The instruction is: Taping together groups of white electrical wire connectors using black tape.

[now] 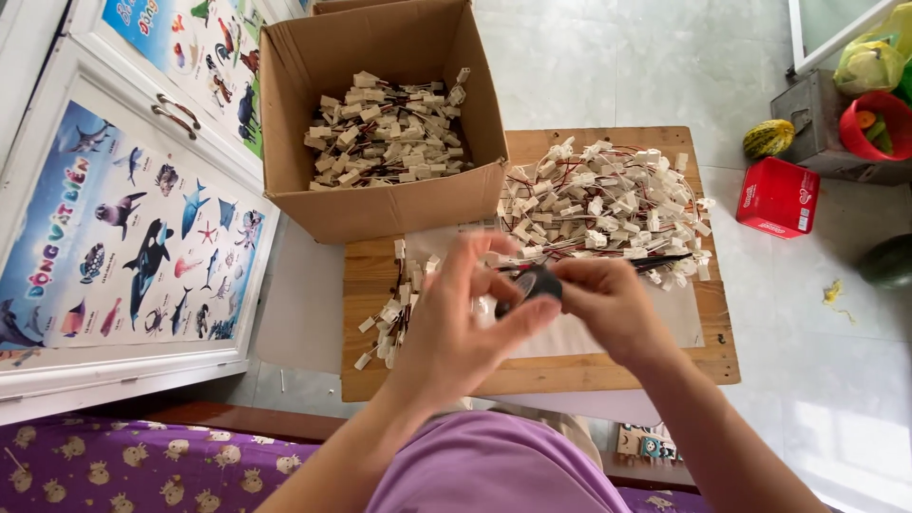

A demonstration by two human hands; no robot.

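Note:
My left hand (461,318) and my right hand (608,299) meet over a low wooden table (541,366). Both pinch a small black round part (535,282), from which a thin black wire runs right toward the pile. Behind my hands lies a large heap of white plastic connectors with red and black wires (603,204). A smaller row of the same connectors (394,309) lies left of my left hand. A sheet of white paper (579,332) lies under my hands.
An open cardboard box (380,199) holding several wired connectors stands at the table's back left. White cabinet doors with animal posters (123,237) are on the left. On the tiled floor at right sit a red box (777,197), a red bowl (879,128) and a melon.

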